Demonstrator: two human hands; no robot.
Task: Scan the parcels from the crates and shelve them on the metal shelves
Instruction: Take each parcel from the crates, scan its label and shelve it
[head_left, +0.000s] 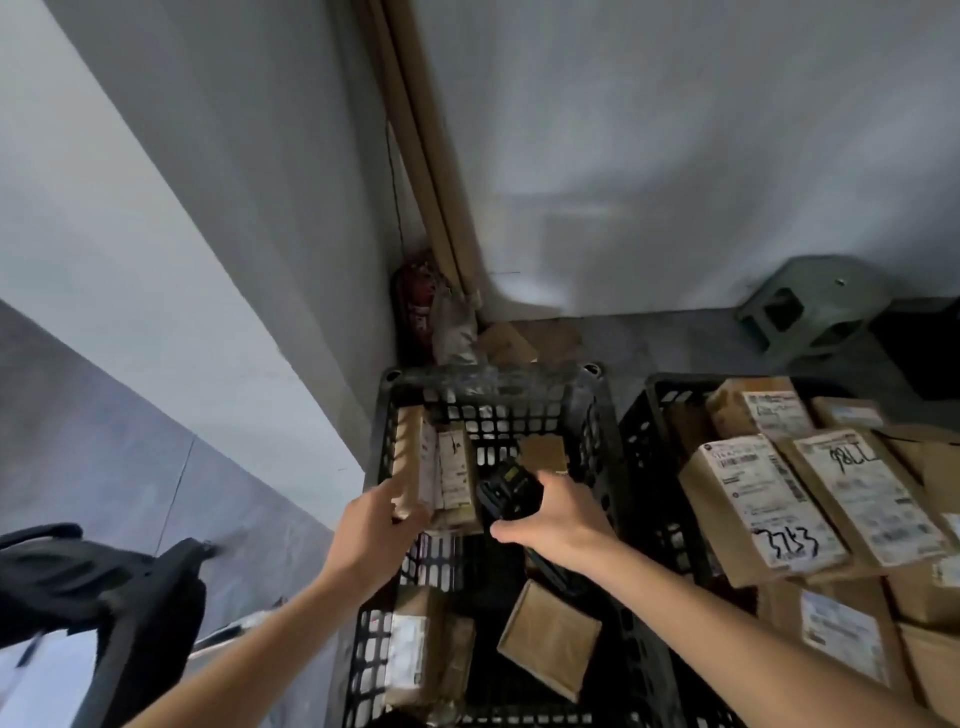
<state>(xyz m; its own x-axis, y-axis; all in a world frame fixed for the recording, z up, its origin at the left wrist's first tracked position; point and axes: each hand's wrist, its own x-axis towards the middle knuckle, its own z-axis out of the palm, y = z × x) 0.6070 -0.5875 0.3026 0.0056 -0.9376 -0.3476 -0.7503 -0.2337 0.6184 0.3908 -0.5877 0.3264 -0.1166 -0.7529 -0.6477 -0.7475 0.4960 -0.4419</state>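
A black plastic crate (488, 384) stands in front of me with a few brown cardboard parcels inside. My left hand (376, 530) grips a narrow brown parcel (408, 462) standing on edge against the crate's left wall. My right hand (558, 519) holds a black handheld scanner (506, 491) over the crate's middle, its head turned toward the labelled parcels (454, 470) beside the gripped one. A flat brown parcel (550, 636) lies lower in the crate.
A second black crate (654, 415) on the right is piled with labelled boxes, two marked with handwritten numbers (792, 543). A green plastic stool (810, 309) sits by the back wall. A red fire extinguisher (415, 306) stands in the corner. A black chair (104, 587) is at lower left.
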